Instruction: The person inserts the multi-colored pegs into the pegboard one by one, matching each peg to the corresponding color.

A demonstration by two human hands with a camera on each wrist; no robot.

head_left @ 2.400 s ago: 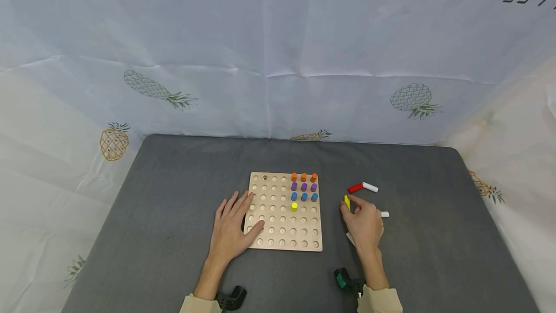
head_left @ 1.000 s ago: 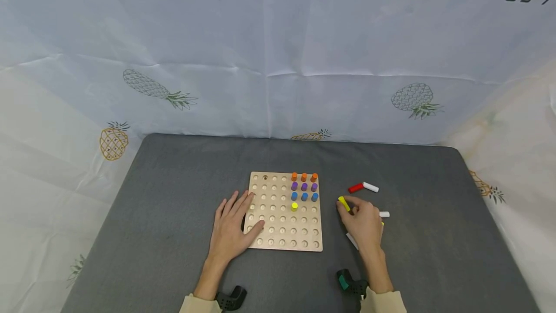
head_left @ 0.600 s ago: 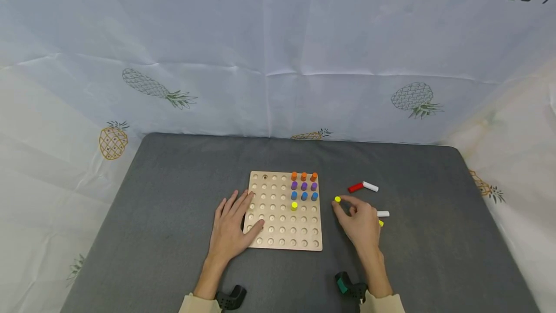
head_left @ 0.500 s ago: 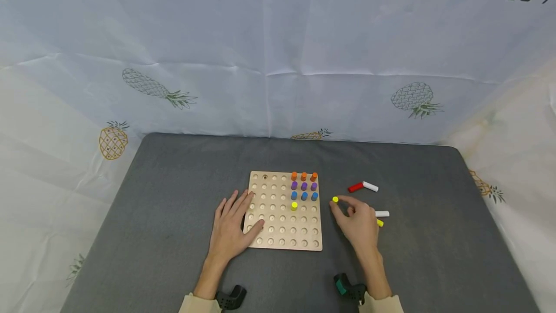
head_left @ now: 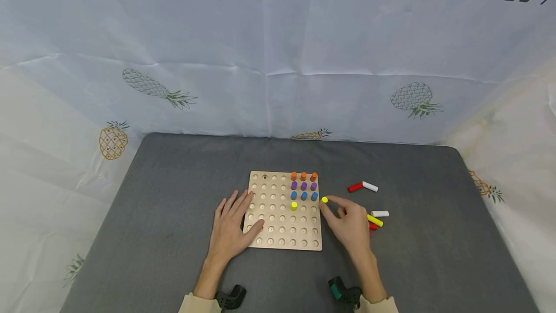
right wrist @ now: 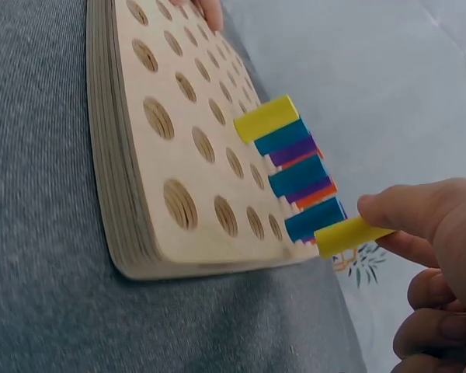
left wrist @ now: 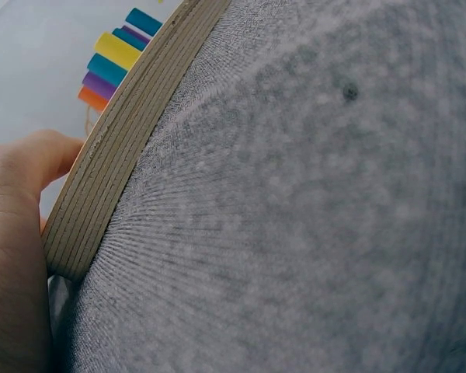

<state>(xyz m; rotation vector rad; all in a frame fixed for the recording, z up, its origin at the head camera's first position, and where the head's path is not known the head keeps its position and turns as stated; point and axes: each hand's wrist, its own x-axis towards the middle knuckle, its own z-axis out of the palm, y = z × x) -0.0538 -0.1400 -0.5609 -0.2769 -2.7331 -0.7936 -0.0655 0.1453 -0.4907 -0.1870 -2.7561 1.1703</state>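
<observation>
In the head view my left hand (head_left: 230, 235) rests on the left edge of a wooden pegboard (head_left: 277, 213), fingers spread, thumb over the top face. Just off the board's right edge, my right hand (head_left: 349, 226) pinches a yellow peg (head_left: 324, 200) between thumb and forefinger. The right wrist view has this peg (right wrist: 348, 235) tilted and apart from the board. Rows of orange pegs (head_left: 304, 177), purple pegs (head_left: 304, 186) and blue pegs (head_left: 304, 197) stand at the far right of the board. One standing yellow peg (head_left: 294, 206) begins the row nearer me.
Loose on the grey table (head_left: 425, 255) to the right lie a red peg (head_left: 354, 187) touching a white peg (head_left: 370, 186). Closer in are another white peg (head_left: 380, 213) and a yellow peg (head_left: 375, 220), with red partly hidden behind my right hand. A pineapple-print curtain (head_left: 269, 37) hangs behind.
My right hand has picked up the yellow peg, turned it more upright and carried it left to the board's edge. Loose pegs behind it have come into view. The left hand stays put.
</observation>
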